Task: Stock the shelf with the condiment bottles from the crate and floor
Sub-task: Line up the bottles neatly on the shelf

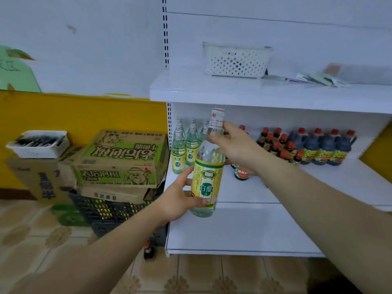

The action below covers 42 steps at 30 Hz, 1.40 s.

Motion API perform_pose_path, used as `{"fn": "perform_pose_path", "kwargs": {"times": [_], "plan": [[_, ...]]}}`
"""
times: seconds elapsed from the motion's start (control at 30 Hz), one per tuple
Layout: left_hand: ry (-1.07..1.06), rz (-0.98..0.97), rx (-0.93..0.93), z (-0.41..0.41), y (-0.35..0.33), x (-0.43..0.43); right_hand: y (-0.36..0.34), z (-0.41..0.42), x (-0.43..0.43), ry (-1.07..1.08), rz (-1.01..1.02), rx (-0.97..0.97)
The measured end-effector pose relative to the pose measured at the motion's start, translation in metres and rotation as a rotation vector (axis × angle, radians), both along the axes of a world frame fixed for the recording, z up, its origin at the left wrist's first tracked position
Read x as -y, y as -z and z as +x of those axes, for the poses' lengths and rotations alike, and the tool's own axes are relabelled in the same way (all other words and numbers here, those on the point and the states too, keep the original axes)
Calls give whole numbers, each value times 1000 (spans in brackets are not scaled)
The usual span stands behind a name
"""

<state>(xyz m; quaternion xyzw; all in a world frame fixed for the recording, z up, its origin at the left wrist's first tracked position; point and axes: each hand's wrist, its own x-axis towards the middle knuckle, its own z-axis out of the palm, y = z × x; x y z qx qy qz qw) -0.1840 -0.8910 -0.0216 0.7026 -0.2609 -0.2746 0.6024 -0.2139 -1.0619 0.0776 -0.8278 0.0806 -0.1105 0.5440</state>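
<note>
A clear white-vinegar bottle [209, 166] with a yellow-green label is held upright in front of the middle shelf [297, 187]. My left hand [180, 198] grips its lower body around the label. My right hand [235, 147] grips its shoulder and neck from the right. Several matching vinegar bottles [184, 145] stand at the shelf's left end. Dark soy-sauce bottles with red caps [307, 145] fill the shelf's right part. A small dark jar [241, 174] stands just behind the held bottle. Another dark bottle [149, 250] stands on the floor by the black crate [110, 211].
Green and brown cardboard boxes [123, 158] are stacked on the crate left of the shelf unit. A white tray [38, 144] sits on a box further left. The upper shelf holds a white perforated basket [236, 60] and papers. The bottom shelf [233, 232] is bare white.
</note>
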Motion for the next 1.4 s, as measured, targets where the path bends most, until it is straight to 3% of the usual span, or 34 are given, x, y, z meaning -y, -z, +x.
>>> {"fn": "perform_pose_path", "kwargs": {"times": [0.4,0.8,1.03,1.23,1.4], "plan": [[6,129,-54,120,93,33,89,108,19,19,-89,-114],[-226,211,62,179,226,97,217,189,70,-72,-182,-88],[-313,191,134,210,256,111,240,217,77,-63,-182,-32],[-465,269,378,229,263,119,246,233,83,-52,-166,5],[-533,281,351,241,269,120,245,239,89,-54,-187,3]]}}
